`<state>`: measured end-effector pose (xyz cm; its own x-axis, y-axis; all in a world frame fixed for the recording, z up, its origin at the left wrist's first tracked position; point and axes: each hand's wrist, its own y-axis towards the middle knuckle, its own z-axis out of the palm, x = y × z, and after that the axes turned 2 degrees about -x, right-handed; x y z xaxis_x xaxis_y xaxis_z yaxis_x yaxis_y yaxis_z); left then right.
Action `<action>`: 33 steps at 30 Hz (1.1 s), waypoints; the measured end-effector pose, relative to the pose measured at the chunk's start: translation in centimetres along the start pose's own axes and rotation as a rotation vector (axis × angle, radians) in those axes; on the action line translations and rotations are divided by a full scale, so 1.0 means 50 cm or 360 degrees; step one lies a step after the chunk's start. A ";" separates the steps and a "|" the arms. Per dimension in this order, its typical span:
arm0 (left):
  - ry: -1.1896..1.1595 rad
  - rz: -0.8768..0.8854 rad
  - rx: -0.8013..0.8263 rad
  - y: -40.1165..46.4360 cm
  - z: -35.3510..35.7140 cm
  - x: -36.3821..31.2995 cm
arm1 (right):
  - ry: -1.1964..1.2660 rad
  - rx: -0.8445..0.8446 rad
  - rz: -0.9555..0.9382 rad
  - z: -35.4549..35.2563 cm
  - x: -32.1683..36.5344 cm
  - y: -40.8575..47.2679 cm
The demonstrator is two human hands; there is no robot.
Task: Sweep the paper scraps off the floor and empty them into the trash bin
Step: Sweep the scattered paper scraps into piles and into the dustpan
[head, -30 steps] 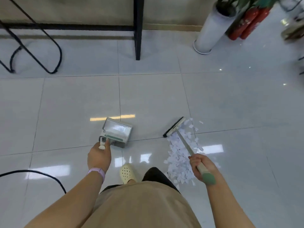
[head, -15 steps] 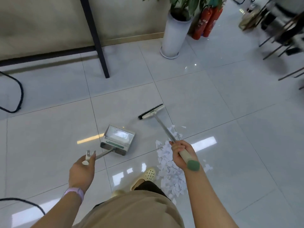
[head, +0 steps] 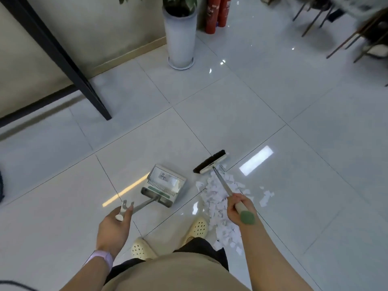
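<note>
The glossy pale grey tiled floor point(head: 283, 114) spreads out under and ahead of both hands. Far ahead of the left hand a black metal desk leg point(head: 63, 59) slants down to the tiles. Well ahead, between the two hands, stands a tall white cylindrical planter point(head: 180, 38) with green leaves, and just to its right are two red fire extinguishers point(head: 217, 13). Dark chair legs point(head: 327, 22) show far ahead of the right hand, blurred.

A heap of white paper scraps point(head: 218, 206) lies on the floor just left of the right hand and beneath the broom shaft, running back toward the person's cream perforated clogs point(head: 196, 227); a few loose scraps lie to the right of that hand.

A grey and green dustpan point(head: 165, 185) with a comb edge sits on the floor ahead and to the right of the left hand, well short of the scraps. The broom's black-bristled cream head point(head: 212, 161) rests on the floor ahead of the right hand, at the far end of the heap.

The right hand point(head: 239, 208) is curled round the broom's cream handle with a green end cap point(head: 247, 217). The left hand point(head: 114, 225), a lilac wristband point(head: 101, 259) on its wrist, holds the white grip point(head: 122, 211) of the dustpan's metal handle between thumb and fingers.
</note>
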<state>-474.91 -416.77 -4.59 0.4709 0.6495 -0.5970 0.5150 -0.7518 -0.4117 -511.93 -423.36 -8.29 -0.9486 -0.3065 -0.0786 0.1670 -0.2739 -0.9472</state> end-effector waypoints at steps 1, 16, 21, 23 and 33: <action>0.0033 0.0029 0.0049 0.017 0.002 -0.003 | 0.0075 -0.0006 0.0000 -0.020 0.001 -0.018; 0.0598 0.0852 0.0809 0.249 -0.051 0.001 | 0.0470 -0.0011 -0.0374 -0.142 -0.359 -0.194; 0.0819 0.1000 0.0956 0.275 -0.048 -0.041 | 0.0192 -0.0131 -0.0444 -0.170 -0.392 -0.271; 0.0844 0.0989 0.1002 0.281 -0.021 -0.057 | -0.0021 -0.0208 -0.0468 -0.174 -0.386 -0.287; 0.0737 0.0835 0.1072 0.228 0.106 -0.111 | -0.1109 -0.1049 -0.0927 -0.152 -0.279 -0.221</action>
<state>-475.44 -429.56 -9.64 0.8333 0.0853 -0.5462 -0.2910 -0.7724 -0.5646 -502.61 -409.12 0.91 -0.4436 -0.7888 0.4255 -0.6239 -0.0691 -0.7784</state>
